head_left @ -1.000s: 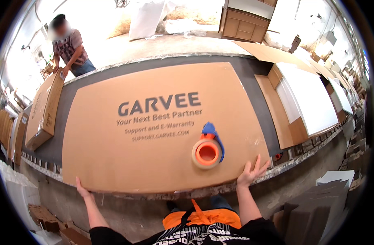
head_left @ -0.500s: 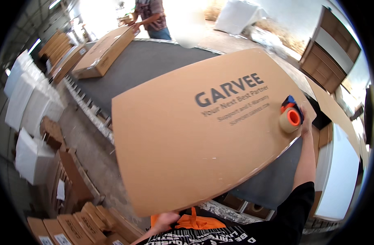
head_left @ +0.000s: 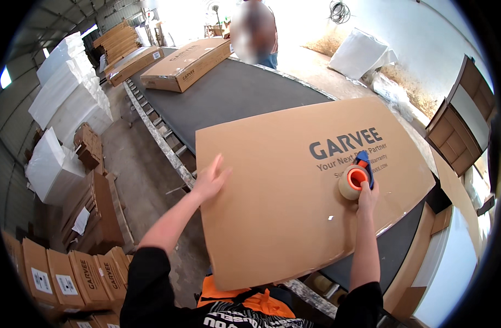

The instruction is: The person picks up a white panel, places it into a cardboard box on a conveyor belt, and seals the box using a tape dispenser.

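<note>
Two long, flat brown cartons (head_left: 186,64) lie at the far end of the dark grey conveyor table (head_left: 245,93), each with small dark print along its side, and a person (head_left: 255,33) stands just beyond them. Left of the table, white wrapped bundles (head_left: 70,82) are stacked against the wall, and a row of smaller brown boxes (head_left: 70,279) with white rectangular labels stands on the floor at the lower left. A wooden cabinet (head_left: 458,120) leans at the right edge. Nearest the camera, a large flat cardboard box (head_left: 294,191) rests on the table's near end, overhanging its edge; its top is plain tan with dark grey lettering toward the upper right and a small white speck near the middle. The left hand (head_left: 209,180) lies flat and spread open on the box's left edge, gripping nothing. The right hand (head_left: 367,195) is closed around the handle of a tape dispenser (head_left: 357,177), blue-framed with an orange core and a tan roll, which stands on the box just below the lettering.
</note>
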Demonstrator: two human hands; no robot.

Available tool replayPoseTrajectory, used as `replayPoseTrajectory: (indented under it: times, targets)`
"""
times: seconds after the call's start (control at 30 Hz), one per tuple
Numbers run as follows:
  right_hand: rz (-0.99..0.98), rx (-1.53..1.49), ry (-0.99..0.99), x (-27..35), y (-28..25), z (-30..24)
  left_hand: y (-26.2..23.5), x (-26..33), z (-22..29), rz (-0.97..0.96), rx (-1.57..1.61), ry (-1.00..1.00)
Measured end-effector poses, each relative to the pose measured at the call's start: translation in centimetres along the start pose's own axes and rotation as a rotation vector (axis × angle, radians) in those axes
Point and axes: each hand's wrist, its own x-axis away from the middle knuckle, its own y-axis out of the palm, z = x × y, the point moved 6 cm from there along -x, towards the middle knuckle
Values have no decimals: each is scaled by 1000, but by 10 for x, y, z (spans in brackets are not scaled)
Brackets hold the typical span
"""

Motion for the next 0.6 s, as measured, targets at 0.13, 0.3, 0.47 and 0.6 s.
replayPoseTrajectory:
  times: [0.13, 0.3, 0.47, 0.6]
  targets:
    - [311, -223, 146, 109, -7, 35, 21, -127, -58, -40, -569, 70]
    - [355, 698, -147, 300, -6, -13, 30, -198, -37, -215, -671, 182]
    - [234, 111, 237, 407, 50, -37, 31, -233, -49, -194, -536, -6]
    - [298, 218, 218, 427, 55, -32, 23, -232, -57, -208, -470, -18]
